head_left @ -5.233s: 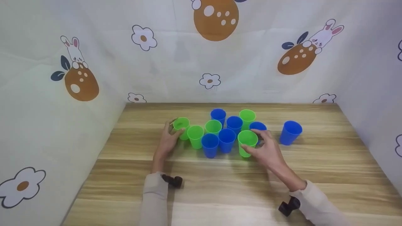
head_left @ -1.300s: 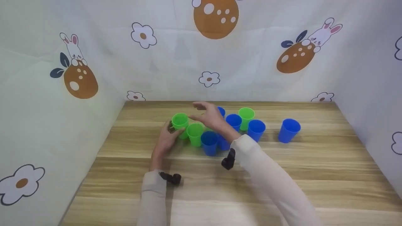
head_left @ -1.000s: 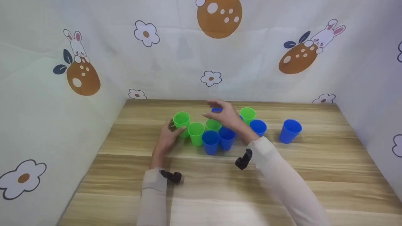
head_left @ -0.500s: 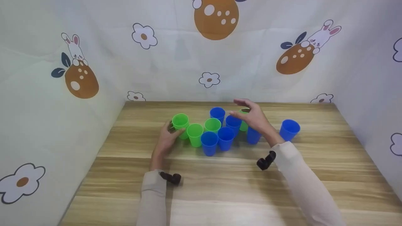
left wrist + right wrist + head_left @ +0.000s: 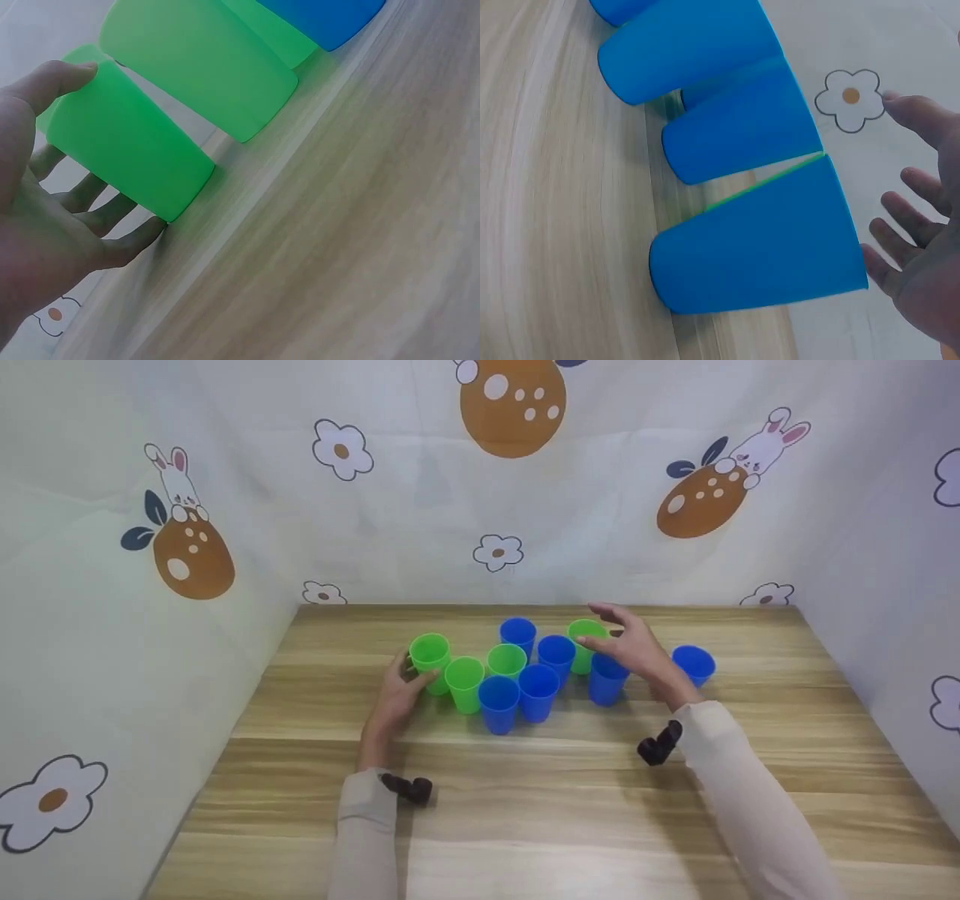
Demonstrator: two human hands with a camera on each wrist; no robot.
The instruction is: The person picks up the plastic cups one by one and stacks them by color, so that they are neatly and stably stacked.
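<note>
At the left end of the cup group, my left hand (image 5: 399, 690) holds an upright green cup (image 5: 429, 654), apparently two nested, with a second rim line below the top one. The left wrist view shows the thumb near that cup's (image 5: 135, 142) rim and the fingers along its far side. My right hand (image 5: 639, 649), fingers spread and holding nothing, hovers over a blue cup (image 5: 606, 682). Its thumb overlaps the back green cup (image 5: 583, 656) in the head view; contact cannot be told. In the right wrist view the hand (image 5: 930, 225) is beside the blue cups' rims.
Between the hands stand green cups (image 5: 464, 686) and several blue cups (image 5: 499, 709), upright and close together. Another blue cup (image 5: 694, 664) stands apart at the right, partly behind the right wrist. The wooden table (image 5: 510, 810) meets a patterned cloth backdrop (image 5: 420, 510).
The green cup my right hand held at front right is gone from there; the left green cup now looks taller. My right hand went left, then back right. The left hand stays put.
</note>
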